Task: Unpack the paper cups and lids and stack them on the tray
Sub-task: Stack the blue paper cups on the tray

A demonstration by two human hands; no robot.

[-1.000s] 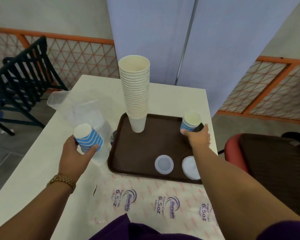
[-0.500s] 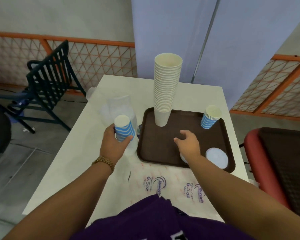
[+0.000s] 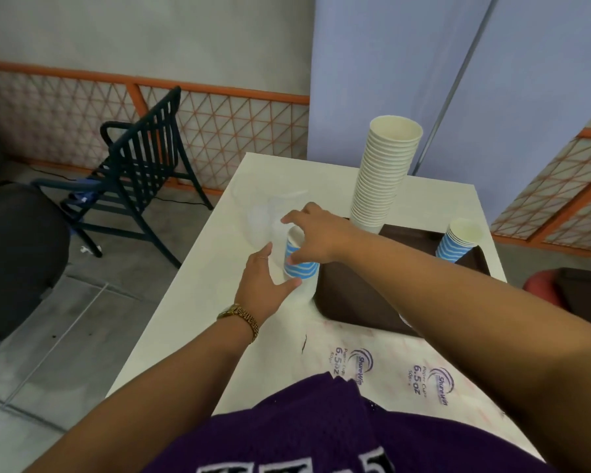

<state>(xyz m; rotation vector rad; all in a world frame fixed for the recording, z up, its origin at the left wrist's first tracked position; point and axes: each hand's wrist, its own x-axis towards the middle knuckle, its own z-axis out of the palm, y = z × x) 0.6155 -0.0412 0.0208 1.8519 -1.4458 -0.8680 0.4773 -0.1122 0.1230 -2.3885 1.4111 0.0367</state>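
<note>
Beside the tray, both hands around striped cups.

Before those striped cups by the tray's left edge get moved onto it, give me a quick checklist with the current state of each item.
1. Right hand grips the striped cups: ok, thumb and fingers wrap them.
2. Left hand out of the way: not ok, open beside the cups' base.
3. Cups free of the clear plastic sleeve: cannot tell, plastic lies close behind.
4. Bare spot on the tray: ok, near-left area shows.
5. Small striped stack upright on the tray: ok.
6. Tall white stack steady: cannot tell, it looks slightly curved.
</note>
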